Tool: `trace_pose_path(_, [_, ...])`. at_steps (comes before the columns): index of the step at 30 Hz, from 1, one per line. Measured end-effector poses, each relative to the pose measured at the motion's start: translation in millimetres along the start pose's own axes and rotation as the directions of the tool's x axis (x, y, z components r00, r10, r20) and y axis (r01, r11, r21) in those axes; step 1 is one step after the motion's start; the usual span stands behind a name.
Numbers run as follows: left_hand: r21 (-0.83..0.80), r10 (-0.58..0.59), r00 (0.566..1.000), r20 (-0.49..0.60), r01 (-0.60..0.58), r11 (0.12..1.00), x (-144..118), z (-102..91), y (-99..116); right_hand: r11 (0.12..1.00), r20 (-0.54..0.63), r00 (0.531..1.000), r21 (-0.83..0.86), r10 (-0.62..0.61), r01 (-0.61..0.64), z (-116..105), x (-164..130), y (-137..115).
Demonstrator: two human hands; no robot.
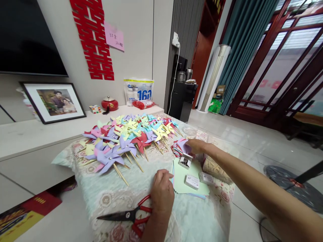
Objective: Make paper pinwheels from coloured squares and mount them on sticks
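My right hand (196, 146) reaches across to a pile of cut coloured paper pieces. Its fingers are closed at the edge of the purple paper (183, 145) on top. My left hand (163, 190) rests on the cloth with its fingers curled in, and nothing shows in them. Just left of it lie red-handled scissors (128, 215), blades parted, the handles partly behind my wrist. A stack of pale green paper sheets (180, 185) is right of my left hand. On it sit an opened small box (185, 161) of dark little pieces and a closed white box (192, 181).
Many paper pinwheels (126, 146) on wooden sticks cover the table's far left. Beyond my right forearm stand a basket of sticks (214, 168) and another small box (206, 178). A framed photo (57, 102), red jar (109, 104) and plastic bag (138, 92) stand on the cabinet.
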State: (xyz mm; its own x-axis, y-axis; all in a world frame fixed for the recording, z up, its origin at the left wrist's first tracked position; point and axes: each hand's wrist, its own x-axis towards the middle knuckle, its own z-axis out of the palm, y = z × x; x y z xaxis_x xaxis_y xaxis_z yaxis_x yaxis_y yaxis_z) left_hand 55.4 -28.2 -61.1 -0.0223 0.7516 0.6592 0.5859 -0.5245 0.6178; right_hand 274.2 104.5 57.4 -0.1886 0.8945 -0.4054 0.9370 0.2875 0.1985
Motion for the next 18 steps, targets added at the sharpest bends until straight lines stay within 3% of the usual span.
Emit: trace_pose_path(18, [-0.008, -0.011, 1.000, 0.017, 0.011, 1.000, -1, 0.8, 0, 0.984, -0.055, 0.994, 0.145, -0.092, 0.099, -5, 7, 14])
